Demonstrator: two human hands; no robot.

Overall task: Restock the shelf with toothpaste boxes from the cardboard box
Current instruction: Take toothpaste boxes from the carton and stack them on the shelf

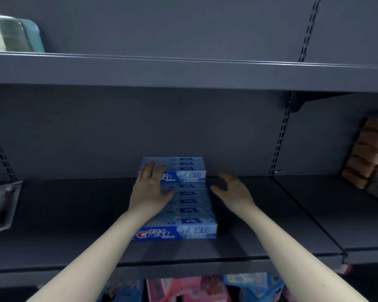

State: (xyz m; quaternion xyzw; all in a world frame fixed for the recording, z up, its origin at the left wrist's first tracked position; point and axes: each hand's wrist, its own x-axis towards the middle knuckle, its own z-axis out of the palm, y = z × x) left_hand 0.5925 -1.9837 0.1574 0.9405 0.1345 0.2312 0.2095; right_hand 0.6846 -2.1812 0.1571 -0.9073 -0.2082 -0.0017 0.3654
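Blue toothpaste boxes (183, 201) lie in a row running near to far on the middle of the dark grey shelf (74, 225), with more stacked at the far end by the back panel; left hand (151, 186) rests flat on the stack's left side, fingers straight, spread narrowly. Right hand (232, 191) hovers just right of the boxes, fingers wide, loosely curved, holding nothing; brown packs (367, 153) stand far right.
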